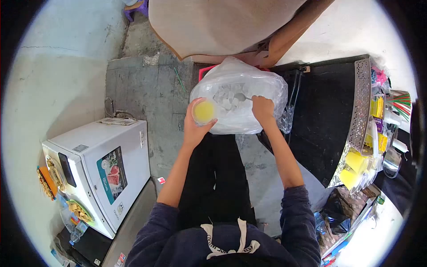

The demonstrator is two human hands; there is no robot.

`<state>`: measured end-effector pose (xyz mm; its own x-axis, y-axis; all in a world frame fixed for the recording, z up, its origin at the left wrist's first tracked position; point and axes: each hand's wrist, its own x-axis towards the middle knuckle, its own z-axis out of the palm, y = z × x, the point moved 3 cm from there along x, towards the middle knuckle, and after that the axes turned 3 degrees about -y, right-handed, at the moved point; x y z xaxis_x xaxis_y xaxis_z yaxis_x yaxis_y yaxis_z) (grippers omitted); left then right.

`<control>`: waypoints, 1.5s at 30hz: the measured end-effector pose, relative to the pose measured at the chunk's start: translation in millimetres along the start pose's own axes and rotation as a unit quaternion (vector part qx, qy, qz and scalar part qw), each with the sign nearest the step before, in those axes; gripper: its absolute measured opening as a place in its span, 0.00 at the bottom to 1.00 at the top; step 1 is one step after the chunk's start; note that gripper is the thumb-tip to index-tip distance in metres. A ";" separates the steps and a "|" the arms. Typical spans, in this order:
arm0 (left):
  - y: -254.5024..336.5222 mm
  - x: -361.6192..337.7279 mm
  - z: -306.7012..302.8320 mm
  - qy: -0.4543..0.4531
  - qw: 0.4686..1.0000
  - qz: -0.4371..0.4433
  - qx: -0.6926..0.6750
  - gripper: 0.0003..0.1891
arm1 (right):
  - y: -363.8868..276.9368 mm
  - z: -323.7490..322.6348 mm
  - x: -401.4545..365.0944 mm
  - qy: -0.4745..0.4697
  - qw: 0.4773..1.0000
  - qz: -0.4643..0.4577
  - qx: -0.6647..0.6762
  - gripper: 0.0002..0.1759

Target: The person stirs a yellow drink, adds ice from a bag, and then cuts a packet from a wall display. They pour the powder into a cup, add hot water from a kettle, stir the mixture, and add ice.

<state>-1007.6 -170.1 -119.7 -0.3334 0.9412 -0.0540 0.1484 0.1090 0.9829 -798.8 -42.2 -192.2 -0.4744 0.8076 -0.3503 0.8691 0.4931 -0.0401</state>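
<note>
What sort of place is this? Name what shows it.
Probably a drinks stall or small shop: the left hand holds a cup with yellow contents, a plastic bag holds what looks like ice, and likely straws show at far right.

My left hand [194, 127] holds a yellow-filled cup [204, 111]; my right hand [263, 108] grips a spoon [240, 96] at the ice [226, 99] inside a plastic bag [236, 67].

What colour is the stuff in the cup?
The stuff in the cup in the left hand is yellow, seen best in the head view.
</note>
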 end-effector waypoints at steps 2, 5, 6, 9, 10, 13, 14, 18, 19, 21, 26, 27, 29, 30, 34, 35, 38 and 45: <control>-0.1 -0.6 -0.3 0.003 1.000 0.001 -0.001 0.32 | 0.6 -11.8 -1.6 -0.013 1.000 0.020 -0.002 0.06; -3.2 -2.6 0.6 -0.002 1.000 -0.013 -0.011 0.32 | -2.8 -35.2 -4.2 -0.025 0.999 0.047 0.012 0.07; -2.4 -3.1 0.9 -0.001 1.000 -0.003 0.004 0.33 | -3.1 -35.7 -3.6 -0.025 0.998 0.048 0.013 0.07; -2.3 -3.3 2.5 -0.002 1.000 0.007 0.010 0.33 | -1.9 -31.3 2.9 -0.052 0.997 0.061 0.011 0.07; -3.2 -3.2 3.3 -0.001 1.000 0.005 0.002 0.33 | -1.9 -24.9 6.7 -0.048 0.996 0.070 0.022 0.08; -3.7 -4.3 6.2 0.000 0.999 -0.017 -0.034 0.33 | -7.1 0.5 15.8 -0.053 0.994 0.089 0.045 0.10; -3.5 -3.6 6.8 -0.001 0.999 -0.017 -0.034 0.33 | -10.1 10.3 18.5 -0.061 0.992 0.096 0.061 0.11; -3.9 -4.1 8.5 -0.020 1.000 0.000 0.001 0.33 | -22.8 29.9 20.7 -0.102 0.985 0.105 0.094 0.12; -4.4 -4.1 8.8 -0.027 1.000 -0.006 -0.010 0.33 | -22.4 31.6 20.3 -0.101 0.985 0.105 0.094 0.12; -4.5 -4.7 8.2 -0.027 1.000 -0.002 0.000 0.33 | -18.3 34.7 16.6 -0.078 0.972 0.140 0.171 0.13; -13.9 -6.0 7.0 -0.010 1.000 0.002 -0.001 0.34 | -4.8 45.8 12.9 -0.074 0.948 0.173 0.255 0.16; -14.1 -5.1 6.6 -0.017 1.000 0.007 0.008 0.35 | -2.2 46.6 13.1 -0.065 0.943 0.176 0.277 0.17; -13.5 -4.5 7.0 -0.023 1.000 0.013 0.016 0.35 | -0.1 48.4 12.9 -0.059 0.942 0.170 0.284 0.17; -13.8 -4.3 7.5 -0.021 1.000 0.008 0.013 0.35 | 0.1 47.6 13.2 -0.053 0.941 0.164 0.292 0.17; -10.5 -3.2 7.2 -0.028 0.999 0.009 0.029 0.35 | -0.2 45.4 13.5 -0.037 0.938 0.153 0.310 0.16; -9.9 -3.3 7.3 -0.028 0.999 0.008 0.028 0.35 | -0.2 45.5 13.2 -0.037 0.936 0.149 0.317 0.16; -11.8 -3.1 7.6 -0.027 0.999 0.015 0.033 0.35 | -1.8 38.0 10.3 -0.031 0.931 0.136 0.338 0.15; -19.3 -3.2 12.0 -0.041 0.999 0.006 0.023 0.35 | -10.0 3.4 2.0 -0.042 0.929 0.095 0.356 0.14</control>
<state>-998.2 -171.4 -140.6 -0.2538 0.9654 -0.0592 0.1948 0.1110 0.9745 -808.0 -46.6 -195.6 -0.3164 0.8154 -0.4847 0.8230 -0.0182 -0.5677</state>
